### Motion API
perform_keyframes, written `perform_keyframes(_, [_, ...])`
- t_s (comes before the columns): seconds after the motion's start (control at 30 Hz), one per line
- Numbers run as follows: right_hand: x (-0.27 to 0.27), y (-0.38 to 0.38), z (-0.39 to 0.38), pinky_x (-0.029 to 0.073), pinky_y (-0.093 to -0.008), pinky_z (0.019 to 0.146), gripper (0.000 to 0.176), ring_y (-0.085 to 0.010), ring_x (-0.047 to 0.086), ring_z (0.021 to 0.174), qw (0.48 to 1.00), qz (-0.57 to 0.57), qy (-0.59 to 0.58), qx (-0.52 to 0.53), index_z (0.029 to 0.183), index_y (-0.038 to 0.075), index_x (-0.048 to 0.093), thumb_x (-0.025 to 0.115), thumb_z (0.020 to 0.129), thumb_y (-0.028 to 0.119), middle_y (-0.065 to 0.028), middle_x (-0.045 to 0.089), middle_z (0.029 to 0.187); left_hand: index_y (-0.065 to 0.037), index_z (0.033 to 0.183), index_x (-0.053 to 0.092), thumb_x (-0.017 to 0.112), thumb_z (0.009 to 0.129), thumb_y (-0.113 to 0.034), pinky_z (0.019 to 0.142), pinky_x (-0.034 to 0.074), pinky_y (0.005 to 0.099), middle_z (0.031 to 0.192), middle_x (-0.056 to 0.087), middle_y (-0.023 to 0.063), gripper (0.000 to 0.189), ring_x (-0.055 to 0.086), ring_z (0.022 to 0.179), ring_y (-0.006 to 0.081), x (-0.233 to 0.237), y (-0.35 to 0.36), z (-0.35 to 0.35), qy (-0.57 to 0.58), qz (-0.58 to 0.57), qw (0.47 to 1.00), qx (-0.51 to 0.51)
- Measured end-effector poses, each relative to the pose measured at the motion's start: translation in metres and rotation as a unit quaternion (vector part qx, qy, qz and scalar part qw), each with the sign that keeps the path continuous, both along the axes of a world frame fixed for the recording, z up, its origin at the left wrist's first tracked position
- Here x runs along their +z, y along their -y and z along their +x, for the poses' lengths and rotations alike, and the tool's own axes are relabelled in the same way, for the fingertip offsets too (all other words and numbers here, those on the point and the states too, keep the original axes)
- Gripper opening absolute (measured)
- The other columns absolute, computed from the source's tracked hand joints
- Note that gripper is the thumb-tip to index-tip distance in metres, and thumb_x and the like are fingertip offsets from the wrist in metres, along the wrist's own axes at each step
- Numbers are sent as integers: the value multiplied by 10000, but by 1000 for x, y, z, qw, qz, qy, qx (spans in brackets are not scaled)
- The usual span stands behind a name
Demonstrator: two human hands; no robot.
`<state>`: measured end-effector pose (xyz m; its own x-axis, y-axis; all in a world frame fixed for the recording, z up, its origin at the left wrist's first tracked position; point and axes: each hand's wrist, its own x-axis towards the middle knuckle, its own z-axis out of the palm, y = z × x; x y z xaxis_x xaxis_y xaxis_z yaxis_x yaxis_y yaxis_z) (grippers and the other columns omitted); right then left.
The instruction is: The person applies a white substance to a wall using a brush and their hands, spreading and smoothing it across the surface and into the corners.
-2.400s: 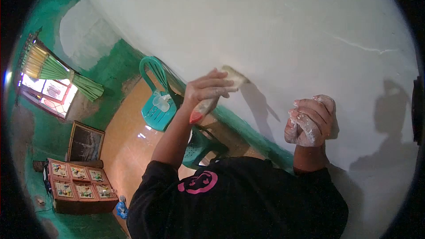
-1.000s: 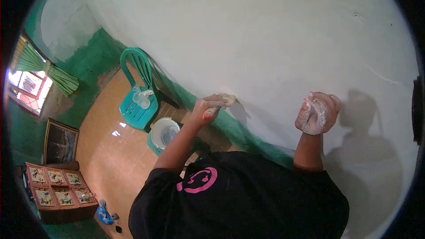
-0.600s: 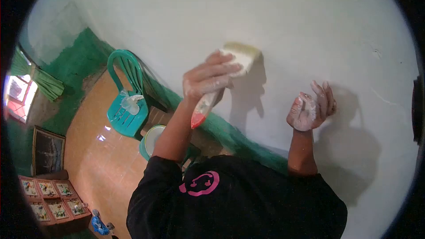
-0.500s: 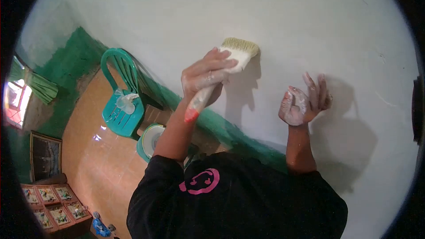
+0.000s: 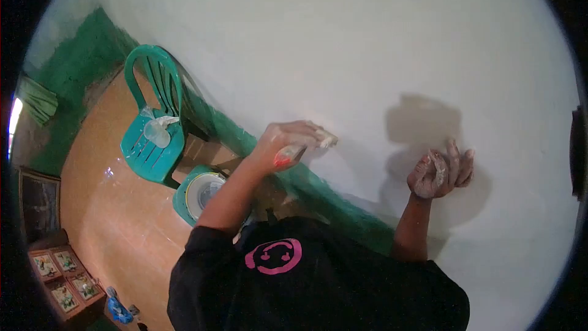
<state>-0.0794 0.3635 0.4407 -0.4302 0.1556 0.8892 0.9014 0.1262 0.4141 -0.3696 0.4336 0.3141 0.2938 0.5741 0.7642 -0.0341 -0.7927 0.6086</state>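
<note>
My left hand (image 5: 286,141) is wrapped round a wide paintbrush (image 5: 329,141). The red-tipped end of its handle shows beneath my wrist, and the pale bristle end lies at the white wall (image 5: 294,43), just above the green lower band (image 5: 318,193). Most of the brush is hidden by my fingers. To the right, my right hand (image 5: 442,173) is held up near the wall, smeared with white paint. Its fingers are loosely bent and apart, with nothing in them.
Along the wall stands a green plastic chair (image 5: 153,156) with a clear plastic bag (image 5: 158,133) on its seat. A white bucket (image 5: 199,191) sits on a green stool (image 5: 180,205) close to my left arm. A wooden cabinet (image 5: 64,282) is at lower left.
My left hand has swept the brush downward along the wall, and the bristle end now shows less. My right hand has moved down and slightly right. The view has shifted a little.
</note>
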Motion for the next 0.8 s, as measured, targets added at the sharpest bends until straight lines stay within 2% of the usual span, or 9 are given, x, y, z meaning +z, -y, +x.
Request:
perform_keyframes(0.13, [-7,3,8,255,-461,1039,195,-370,423,1275,1000,22,4,6,795,150,612,537,903,295,-86,673,1098,-78,665,592,705,654,49,954,492,443,923,724,75,170,683,954,284,45,-11,-12,16,53,998,-26])
perform_keyframes(0.2, [-8,5,10,263,-472,1038,173,-379,431,1260,1000,17,11,-3,797,141,623,564,888,275,-99,651,1127,-116,643,586,727,703,2,961,478,454,917,728,58,193,684,959,274,66,-11,-19,84,173,979,60])
perform_keyframes(0.3, [-10,6,6,272,-505,1029,97,-371,407,1267,1000,12,5,-15,787,159,600,596,863,220,-94,614,1153,-137,620,570,736,741,-48,977,459,463,925,730,47,224,680,981,271,75,-18,-30,94,184,973,99])
perform_keyframes(0.43, [-9,5,4,295,-509,1013,133,-373,420,1245,999,23,14,-19,780,148,594,588,872,243,-111,582,1166,-133,636,559,729,763,-84,1016,422,482,949,727,52,218,669,1012,270,8,-17,-15,99,84,988,85])
perform_keyframes(0.53, [-11,7,0,319,-512,1009,153,-362,406,1246,999,20,5,-48,769,146,586,584,877,254,-111,572,1144,-136,647,567,727,748,-86,1038,396,492,980,721,60,196,657,1039,273,-51,-2,-15,99,4,995,33])
perform_keyframes(0.6, [-14,5,1,330,-516,1015,164,-356,383,1256,999,25,-5,-34,767,144,586,578,881,262,-114,563,1132,-117,665,570,698,729,-42,1047,389,483,995,715,77,162,647,1055,281,-89,4,-15,102,-78,992,-6])
perform_keyframes(0.63, [-15,5,2,330,-516,1015,164,-356,383,1256,999,25,-5,-33,767,144,586,578,881,262,-114,563,1132,-117,665,570,698,729,-42,1047,389,483,995,715,77,162,647,1055,281,-103,3,-20,102,-78,992,-5])
perform_keyframes(0.7, [-15,8,7,329,-518,1025,175,-351,364,1268,999,23,5,-39,762,140,583,580,882,268,-116,555,1128,-93,675,563,645,710,23,1048,393,463,991,712,84,146,648,1048,272,-110,4,-28,62,-173,983,-23])
perform_keyframes(0.8, [-19,7,9,332,-517,1018,156,-360,377,1261,999,28,-2,-37,780,139,588,579,879,259,-117,559,1134,-73,678,561,625,658,75,1040,409,461,951,714,77,163,657,1019,274,-90,-7,-34,37,-144,989,-8])
